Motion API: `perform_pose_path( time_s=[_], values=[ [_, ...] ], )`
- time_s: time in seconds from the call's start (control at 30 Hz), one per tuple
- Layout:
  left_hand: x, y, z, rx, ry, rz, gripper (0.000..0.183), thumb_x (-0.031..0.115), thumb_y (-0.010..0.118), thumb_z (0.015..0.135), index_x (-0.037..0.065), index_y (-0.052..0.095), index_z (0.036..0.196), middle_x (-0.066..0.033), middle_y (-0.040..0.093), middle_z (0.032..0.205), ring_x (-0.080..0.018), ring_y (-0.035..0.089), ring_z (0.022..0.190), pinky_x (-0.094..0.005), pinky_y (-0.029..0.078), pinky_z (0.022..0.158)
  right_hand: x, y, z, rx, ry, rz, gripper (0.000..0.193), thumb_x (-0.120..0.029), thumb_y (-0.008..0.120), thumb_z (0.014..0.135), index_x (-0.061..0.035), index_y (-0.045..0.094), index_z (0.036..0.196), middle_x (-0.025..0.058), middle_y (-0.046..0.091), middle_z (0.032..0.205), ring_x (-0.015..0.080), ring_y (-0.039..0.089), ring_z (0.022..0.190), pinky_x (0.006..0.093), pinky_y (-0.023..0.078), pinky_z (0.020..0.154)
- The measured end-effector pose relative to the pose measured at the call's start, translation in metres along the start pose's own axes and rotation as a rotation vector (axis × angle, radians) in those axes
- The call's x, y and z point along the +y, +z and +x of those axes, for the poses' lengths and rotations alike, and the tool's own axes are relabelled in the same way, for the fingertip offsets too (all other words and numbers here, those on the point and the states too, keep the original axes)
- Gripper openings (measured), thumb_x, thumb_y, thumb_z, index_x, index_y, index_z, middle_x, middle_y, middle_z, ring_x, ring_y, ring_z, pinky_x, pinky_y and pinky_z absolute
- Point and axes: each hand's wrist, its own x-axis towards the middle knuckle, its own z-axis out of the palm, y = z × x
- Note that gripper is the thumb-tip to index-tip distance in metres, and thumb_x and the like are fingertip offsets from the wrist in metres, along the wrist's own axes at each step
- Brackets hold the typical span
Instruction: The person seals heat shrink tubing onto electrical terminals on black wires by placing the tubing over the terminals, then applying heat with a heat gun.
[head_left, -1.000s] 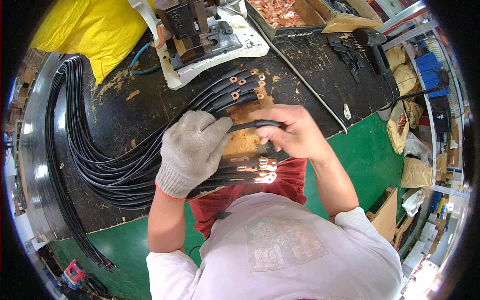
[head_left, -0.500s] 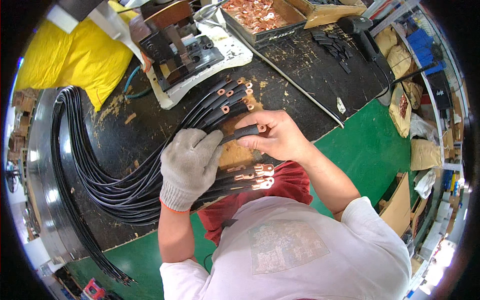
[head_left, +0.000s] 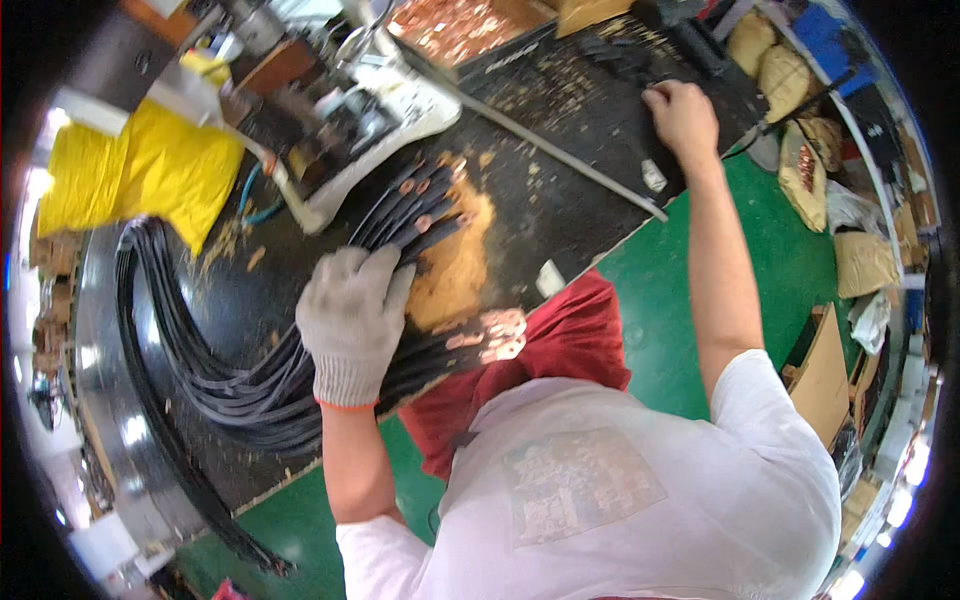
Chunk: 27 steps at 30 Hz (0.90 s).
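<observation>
My left hand (head_left: 350,315), in a grey knitted glove with an orange cuff edge, is closed over a bundle of black cables (head_left: 205,375) on the dark table. Just beyond its fingers, several cable ends with black sleeves and copper lugs (head_left: 424,222) fan out over a worn wooden patch. Nearer the table's front edge lies another group of copper lugs (head_left: 502,335). My bare right hand (head_left: 685,125) is stretched far to the right, by a scatter of short black sleeves (head_left: 612,58). Its fingers bend downward and blur, so what they touch or hold cannot be made out.
A bench press (head_left: 330,130) on a white base stands behind the cables, with a yellow sack (head_left: 140,175) to its left. Behind are a box of copper lugs (head_left: 520,50) and a dark heat gun (head_left: 690,40). A grey rod-like strip (head_left: 550,145) crosses the table.
My right hand has let go of the sleeved cable end and moved far right to the loose black sleeves. My left hand stays on the cables. The whole view has shifted and blurred.
</observation>
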Motion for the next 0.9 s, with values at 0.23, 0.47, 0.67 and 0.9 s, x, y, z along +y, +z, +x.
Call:
perform_pose_path(
  time_s=[0.23, 0.47, 0.67, 0.9],
  values=[
    [-0.006, -0.037, -0.027, -0.397, -0.029, -0.363, 0.023, 0.017, 0.076, 0.085, 0.005, 0.076, 0.105, -0.0150, 0.070, 0.099, -0.0354, 0.069, 0.093, -0.0430, 0.056, 0.081, 0.006, -0.001, 0.009, -0.061, 0.005, 0.138, 0.030, -0.034, 0.068, 0.095, -0.0088, 0.075, 0.109, 0.0180, 0.075, 0.104, 0.0376, 0.071, 0.102, 0.0464, 0.055, 0.089],
    [0.004, -0.032, -0.023, -0.570, 0.056, -0.130, 0.020, 0.016, 0.070, 0.089, 0.006, 0.075, 0.106, -0.0126, 0.071, 0.100, -0.0353, 0.069, 0.093, -0.0423, 0.057, 0.081, -0.096, -0.067, -0.073, -0.099, -0.037, 0.877, 0.021, -0.015, 0.062, 0.104, -0.0023, 0.070, 0.119, 0.0079, 0.076, 0.095, 0.0089, 0.068, 0.076, 0.0255, 0.053, 0.066],
    [-0.003, -0.013, -0.031, -0.029, -0.119, -0.207, 0.020, 0.015, 0.073, 0.088, 0.010, 0.075, 0.107, -0.0113, 0.072, 0.096, -0.0310, 0.071, 0.081, -0.0397, 0.058, 0.070, -0.156, -0.085, -0.136, -0.554, -0.184, 1.204, 0.026, -0.014, 0.059, 0.107, -0.0040, 0.071, 0.128, 0.0018, 0.070, 0.087, 0.0045, 0.056, 0.068, 0.0213, 0.049, 0.059],
    [-0.010, 0.000, -0.032, 0.073, -0.083, -0.228, 0.021, 0.014, 0.076, 0.084, 0.009, 0.076, 0.104, -0.0097, 0.071, 0.092, -0.0285, 0.071, 0.079, -0.0376, 0.058, 0.068, -0.160, -0.076, -0.150, -0.678, -0.261, 1.226, 0.029, -0.010, 0.069, 0.100, -0.0005, 0.069, 0.127, 0.0029, 0.059, 0.091, 0.0063, 0.057, 0.066, 0.0231, 0.048, 0.056]
  ],
)
